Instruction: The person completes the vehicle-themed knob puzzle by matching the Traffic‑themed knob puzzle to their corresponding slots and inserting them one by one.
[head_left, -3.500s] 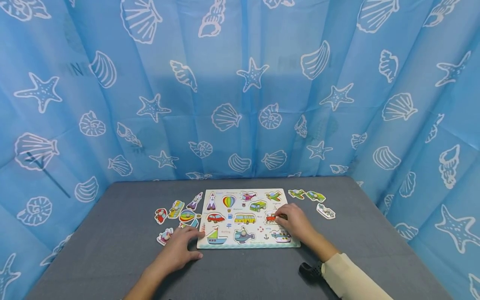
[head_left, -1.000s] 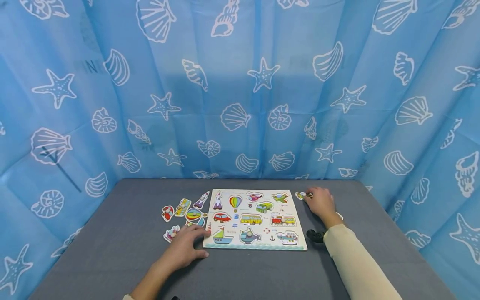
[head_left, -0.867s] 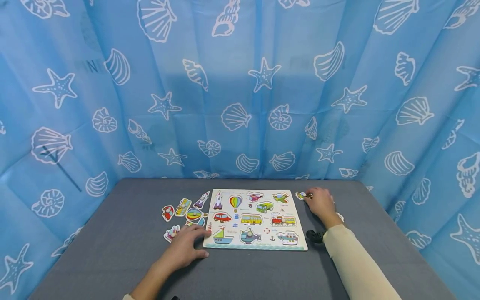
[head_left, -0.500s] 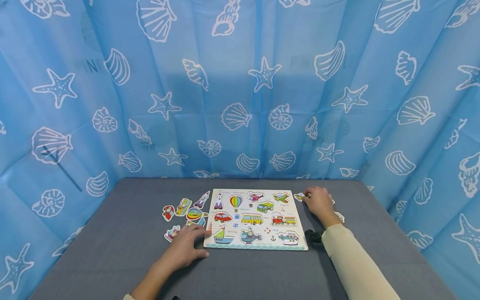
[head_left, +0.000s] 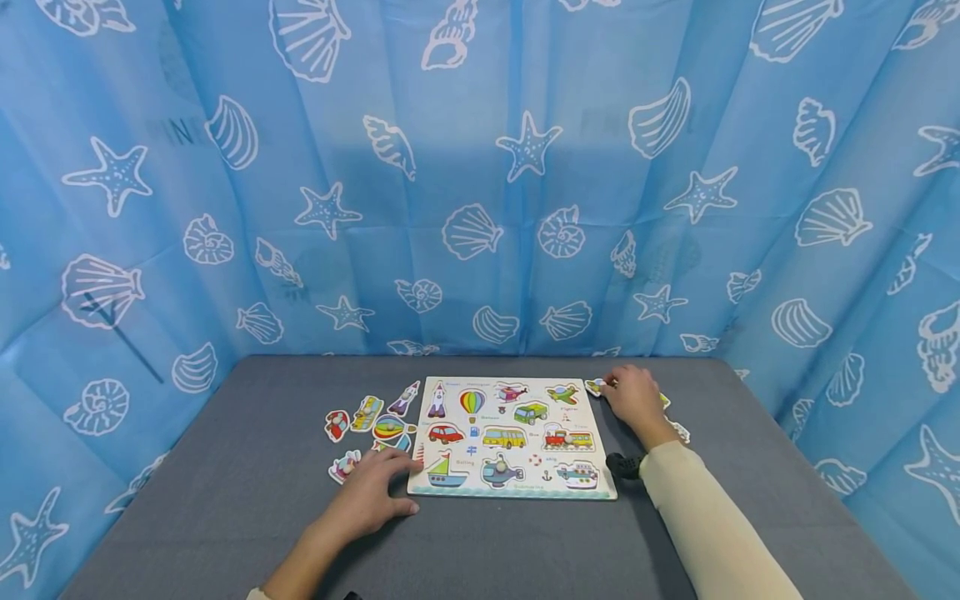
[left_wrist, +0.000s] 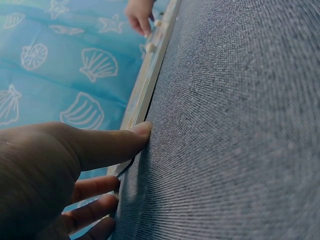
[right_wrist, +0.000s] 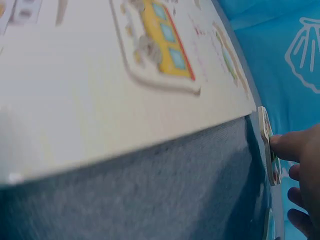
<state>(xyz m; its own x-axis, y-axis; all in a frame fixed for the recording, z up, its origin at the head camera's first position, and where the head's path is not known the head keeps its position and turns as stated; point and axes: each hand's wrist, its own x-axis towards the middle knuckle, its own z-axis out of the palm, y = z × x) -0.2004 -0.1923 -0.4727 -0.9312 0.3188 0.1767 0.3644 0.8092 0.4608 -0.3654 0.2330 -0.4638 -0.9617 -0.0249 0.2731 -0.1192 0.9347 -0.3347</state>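
Note:
My right hand is just beyond the board's right edge and pinches a green airplane puzzle piece. In the right wrist view that airplane piece stands tilted beside the board's corner, a fingertip against its face. The wooden puzzle board lies mid-table, with printed vehicles. Knobbed pieces sit in it: a train, a submarine and a ship. My left hand rests at the board's front left corner, its fingers relaxed; the thumb touches the front edge in the left wrist view.
Left of the board lie loose pieces: a rocket, a bus, a red car, a balloon and a helicopter. Another piece lies partly hidden beyond my right wrist. A blue shell-patterned curtain hangs behind the grey table.
My right hand has left the train piece, now visible in the board, and gone right to the airplane piece. Lately that piece has shifted slightly left and back. My left hand stays at its corner.

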